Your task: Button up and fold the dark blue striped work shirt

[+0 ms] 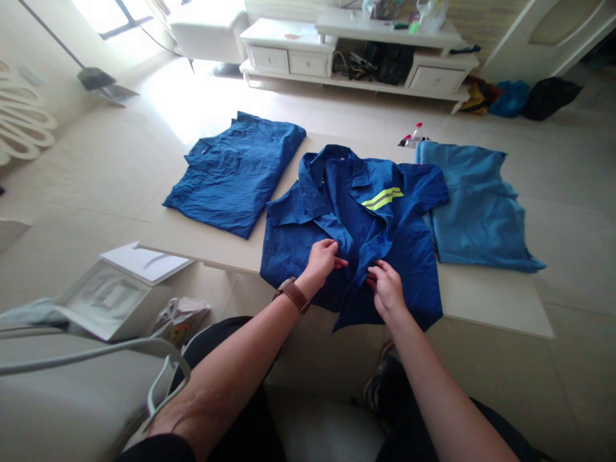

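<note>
A dark blue work shirt [409, 256] with a yellow reflective stripe lies spread, collar away from me, on a low white table [491, 301]. Its lower hem hangs over the near edge. My left hand [321, 258], with a brown watch strap on the wrist, pinches the left front edge of the shirt near the middle opening. My right hand [385, 289] is closed on the right front edge, a little lower. The two hands are close together at the shirt's front opening.
A folded dark blue garment [235, 173] lies on the table's left end and a lighter blue garment [476, 205] on the right end. A small red-capped bottle [414, 136] stands behind. A white box [115, 295] sits on the floor at left, a white TV cabinet [356, 58] beyond.
</note>
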The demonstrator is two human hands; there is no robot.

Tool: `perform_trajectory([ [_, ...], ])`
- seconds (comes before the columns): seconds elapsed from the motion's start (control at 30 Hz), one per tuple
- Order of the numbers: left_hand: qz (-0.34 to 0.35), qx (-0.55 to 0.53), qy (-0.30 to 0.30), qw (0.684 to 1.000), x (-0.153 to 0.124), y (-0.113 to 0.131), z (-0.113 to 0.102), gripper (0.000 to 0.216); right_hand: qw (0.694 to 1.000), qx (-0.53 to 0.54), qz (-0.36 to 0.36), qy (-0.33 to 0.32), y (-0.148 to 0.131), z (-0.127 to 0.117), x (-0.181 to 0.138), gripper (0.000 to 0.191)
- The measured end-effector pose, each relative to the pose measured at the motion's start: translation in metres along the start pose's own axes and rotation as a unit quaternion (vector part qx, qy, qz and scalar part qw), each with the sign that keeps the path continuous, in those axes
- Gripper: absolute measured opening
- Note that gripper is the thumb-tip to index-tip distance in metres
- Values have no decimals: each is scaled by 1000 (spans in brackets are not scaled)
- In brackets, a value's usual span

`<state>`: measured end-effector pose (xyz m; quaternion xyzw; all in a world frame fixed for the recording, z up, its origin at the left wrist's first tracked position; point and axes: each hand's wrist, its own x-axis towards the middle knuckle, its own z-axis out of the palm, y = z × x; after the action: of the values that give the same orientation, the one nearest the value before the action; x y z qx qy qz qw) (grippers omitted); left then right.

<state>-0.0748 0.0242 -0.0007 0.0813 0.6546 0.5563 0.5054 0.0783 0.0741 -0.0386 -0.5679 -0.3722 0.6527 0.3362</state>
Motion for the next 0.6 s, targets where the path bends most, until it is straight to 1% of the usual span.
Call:
perform_trajectory([
  [0.1,20,18,-1,1000,0,-1,0,5,1000,-3,-9,0,1,-1,1,44],
  [0.23,59,73,-11,995,0,-3,-2,14,999,-41,-20,5,8,-5,8,52],
  [0.3,82,118,-10,990,0,-4,-3,15,995,-80,-53,19,10,-8,12,50],
  [0.33,93,140,-6,986,0,-4,-4,15,990,-108,-87,30,9,-9,13,48],
  [0.4,107,177,-2,978,-1,-5,-5,15,966,-177,-182,49,5,-10,10,39],
  [0.47,109,198,-4,974,-1,-5,-6,15,927,-244,-278,54,-4,-9,1,28],
  [0.53,109,206,-12,972,0,-7,-6,14,893,-290,-342,47,-14,-7,-10,20],
  [0.6,120,205,-23,971,2,-9,-6,11,870,-316,-378,32,-20,-4,-19,15],
])
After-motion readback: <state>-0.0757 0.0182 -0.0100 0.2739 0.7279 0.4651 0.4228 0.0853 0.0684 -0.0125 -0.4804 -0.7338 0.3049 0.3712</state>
